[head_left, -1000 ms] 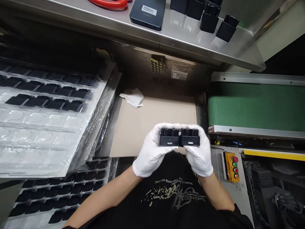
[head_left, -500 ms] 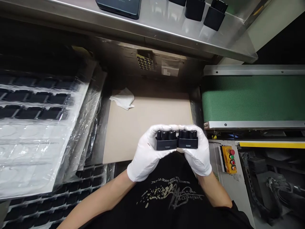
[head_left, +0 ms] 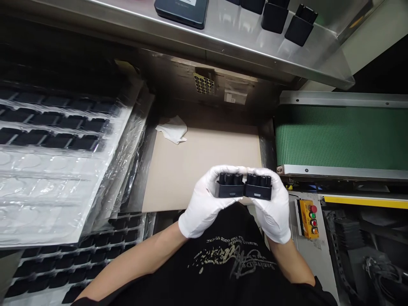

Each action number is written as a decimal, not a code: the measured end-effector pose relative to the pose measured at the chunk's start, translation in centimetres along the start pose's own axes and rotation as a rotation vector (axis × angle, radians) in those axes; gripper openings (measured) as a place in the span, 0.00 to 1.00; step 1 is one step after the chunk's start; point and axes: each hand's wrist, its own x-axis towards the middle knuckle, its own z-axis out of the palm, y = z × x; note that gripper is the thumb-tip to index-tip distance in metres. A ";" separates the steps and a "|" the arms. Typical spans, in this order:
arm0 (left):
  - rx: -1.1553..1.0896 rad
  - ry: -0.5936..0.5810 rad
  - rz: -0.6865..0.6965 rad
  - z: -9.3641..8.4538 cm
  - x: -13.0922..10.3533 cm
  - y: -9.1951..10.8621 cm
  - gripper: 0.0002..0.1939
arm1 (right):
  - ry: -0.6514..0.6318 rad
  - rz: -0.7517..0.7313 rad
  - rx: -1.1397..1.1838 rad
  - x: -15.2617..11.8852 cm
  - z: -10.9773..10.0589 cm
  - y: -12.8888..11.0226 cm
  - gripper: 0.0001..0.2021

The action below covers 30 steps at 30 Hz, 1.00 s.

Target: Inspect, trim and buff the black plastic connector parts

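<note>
Both hands wear white gloves and are held close together above the near edge of a beige work board (head_left: 204, 157). My left hand (head_left: 204, 204) grips a small black case (head_left: 230, 190) with several black cylinders standing up out of it. A matching black case (head_left: 258, 192) with cylinders sits in my right hand (head_left: 274, 206). The two cases are side by side, their facing ends nearly touching. Fingers and thumbs wrap around the outer ends of the cases and hide those parts.
Plastic trays (head_left: 47, 182) holding black parts are stacked on the left. A white cloth (head_left: 174, 129) lies on the board. Overhead, a metal shelf (head_left: 229, 42) bears a black device (head_left: 181, 12) and several cases. On the right are a green conveyor belt (head_left: 341, 136) and a button box (head_left: 309, 219).
The whole view has shifted, so the scene sits a little farther right in the picture. Both hands still hold the same two cases side by side.
</note>
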 end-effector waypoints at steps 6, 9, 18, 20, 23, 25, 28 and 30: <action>-0.014 -0.029 0.045 -0.5 0.1 -0.1 0.22 | -0.023 -0.082 -0.082 0.2 0.5 -0.6 0.23; 0.018 -0.027 0.088 -0.5 -0.1 -0.2 0.22 | 0.005 -0.128 -0.175 0.3 1.1 -1.2 0.22; 0.697 0.078 0.448 -0.7 0.8 -2.5 0.31 | 0.026 -0.418 -0.772 0.7 2.6 1.1 0.32; 0.717 0.082 0.405 -1.1 1.2 -3.2 0.34 | -0.018 -0.452 -0.854 1.0 2.5 1.6 0.35; 0.682 0.107 0.302 -1.7 1.5 -3.8 0.37 | -0.059 -0.450 -0.902 1.2 2.3 1.8 0.36; 0.638 0.112 0.256 -2.1 1.7 -3.9 0.38 | -0.088 -0.423 -0.891 1.3 2.1 1.9 0.36; 0.456 0.063 0.091 -2.6 1.9 -4.0 0.38 | -0.152 -0.376 -0.840 1.3 1.7 2.6 0.34; 0.265 -0.003 -0.090 -2.9 2.1 -4.0 0.37 | -0.166 -0.351 -0.809 1.3 1.3 3.5 0.33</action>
